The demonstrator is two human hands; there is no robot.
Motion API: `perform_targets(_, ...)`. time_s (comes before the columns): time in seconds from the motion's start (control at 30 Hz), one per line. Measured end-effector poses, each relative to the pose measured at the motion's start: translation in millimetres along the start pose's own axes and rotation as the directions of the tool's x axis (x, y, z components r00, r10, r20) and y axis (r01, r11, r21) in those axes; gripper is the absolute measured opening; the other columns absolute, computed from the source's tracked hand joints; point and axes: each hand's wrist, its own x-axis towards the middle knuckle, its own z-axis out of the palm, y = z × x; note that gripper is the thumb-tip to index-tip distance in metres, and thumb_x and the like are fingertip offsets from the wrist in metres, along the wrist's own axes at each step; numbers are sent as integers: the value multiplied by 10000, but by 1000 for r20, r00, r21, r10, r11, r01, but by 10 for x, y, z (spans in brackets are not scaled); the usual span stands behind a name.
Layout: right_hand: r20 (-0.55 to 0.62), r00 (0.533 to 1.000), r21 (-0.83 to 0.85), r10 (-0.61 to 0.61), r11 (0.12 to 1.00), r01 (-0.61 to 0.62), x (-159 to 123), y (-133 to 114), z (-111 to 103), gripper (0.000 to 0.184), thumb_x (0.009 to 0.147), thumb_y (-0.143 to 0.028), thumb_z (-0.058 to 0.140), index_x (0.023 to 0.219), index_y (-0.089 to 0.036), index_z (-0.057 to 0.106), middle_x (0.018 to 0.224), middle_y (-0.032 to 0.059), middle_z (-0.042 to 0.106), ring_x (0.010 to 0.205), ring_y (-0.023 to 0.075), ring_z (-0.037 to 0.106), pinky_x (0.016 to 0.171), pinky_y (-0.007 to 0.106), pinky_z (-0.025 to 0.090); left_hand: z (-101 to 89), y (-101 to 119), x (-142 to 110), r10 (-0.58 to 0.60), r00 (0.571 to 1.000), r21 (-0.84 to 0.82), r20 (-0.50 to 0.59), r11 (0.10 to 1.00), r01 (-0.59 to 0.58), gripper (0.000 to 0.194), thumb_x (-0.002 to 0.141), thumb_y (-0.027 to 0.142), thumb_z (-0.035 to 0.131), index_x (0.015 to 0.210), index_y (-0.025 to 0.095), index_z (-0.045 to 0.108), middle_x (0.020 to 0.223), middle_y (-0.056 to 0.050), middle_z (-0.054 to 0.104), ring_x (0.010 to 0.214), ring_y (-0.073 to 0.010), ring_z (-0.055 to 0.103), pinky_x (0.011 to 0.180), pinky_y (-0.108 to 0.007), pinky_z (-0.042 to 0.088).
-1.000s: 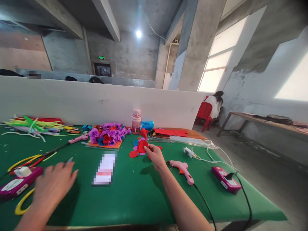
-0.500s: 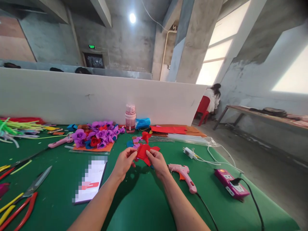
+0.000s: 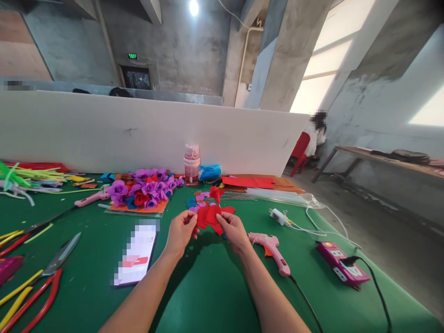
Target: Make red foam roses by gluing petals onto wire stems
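Observation:
Both hands meet over the middle of the green table. Between them is a red petal piece point(image 3: 208, 215), thin like crepe paper or felt, stretched out fairly flat. My left hand point(image 3: 181, 232) pinches its left edge between thumb and fingers. My right hand point(image 3: 231, 230) has thumb and fingertips closed on its right side. More red petals lie behind and partly under it; which ones belong to the held piece I cannot tell. Just beyond, small purple, blue and brown petals point(image 3: 199, 199) are scattered. A pink glue gun point(image 3: 274, 252) lies right of my right hand.
Purple, red and blue flowers point(image 3: 149, 187) are heaped back left. A phone point(image 3: 137, 252), scissors point(image 3: 57, 266) and another pink glue gun point(image 3: 92, 198) lie left. A pink bottle point(image 3: 192, 165) stands by the white partition point(image 3: 156, 132). A purple power strip point(image 3: 342, 263) sits right, cords trailing.
The red petal piece is spread wider and flatter between my fingers than before. Both hands keep their pinch. The whole view has shifted slightly, moving the table things a little to the right.

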Motion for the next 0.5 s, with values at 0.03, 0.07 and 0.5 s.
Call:
perform_targets(0.03,4,1000,-7,0,1000,0,7,-3,-19,401,653,-579,690,671,-183,638,607,9,585,580,150,507,546,258,406,-8,-10,9,-11,1000,2,-11,1000,11,281,695,430,627,723,157,565,520,40,530,443,-104,509,380,-191,389)
perform_targets(0.07,10,1000,-18,0,1000,0,16,-5,-41,396,659,-574,682,695,-181,644,628,14,601,598,157,525,566,264,421,-18,-25,21,-22,1000,10,-16,1000,22,287,688,441,627,716,163,560,516,44,525,440,-106,514,376,-189,385)
perform_targets(0.5,-101,973,-747,-208,662,64,3,-43,-250,161,731,-283,613,858,-261,709,868,4,727,811,204,634,736,308,442,-147,-105,144,0,999,594,45,804,-27,203,787,247,539,871,168,707,619,-14,685,339,-92,483,475,-231,387)
